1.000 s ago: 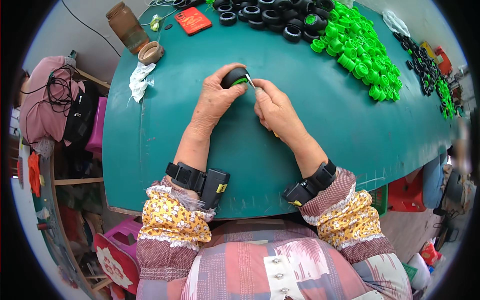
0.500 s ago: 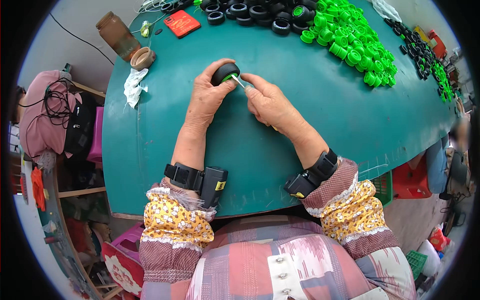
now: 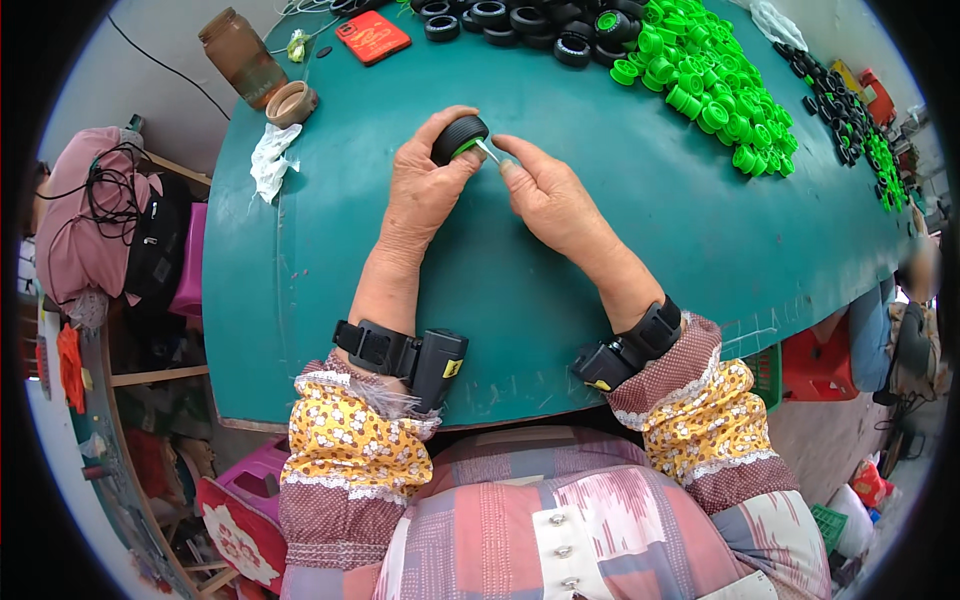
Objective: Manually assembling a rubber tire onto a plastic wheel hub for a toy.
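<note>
My left hand (image 3: 425, 185) is closed around a small black toy tyre (image 3: 459, 137), whose green wheel rim shows at the lower right side. In my right hand (image 3: 550, 198) is a thin, pale metal tool (image 3: 487, 151), gripped between thumb and fingers. The tool's tip meets the tyre where the green rim shows; its handle is mostly hidden in the palm. Both hands are above the middle of the green table (image 3: 480, 300).
Black tyres (image 3: 528, 20) and a heap of green wheel rims (image 3: 715, 90) lie at the far side. A red phone (image 3: 374, 38), a brown bottle (image 3: 242, 58), its lid (image 3: 291, 104) and a crumpled tissue (image 3: 272, 160) are at the far left. Assembled wheels (image 3: 850, 120) lie far right.
The view has shifted slightly. Both hands keep their grips; the right hand and tool have turned a little against the tyre.
</note>
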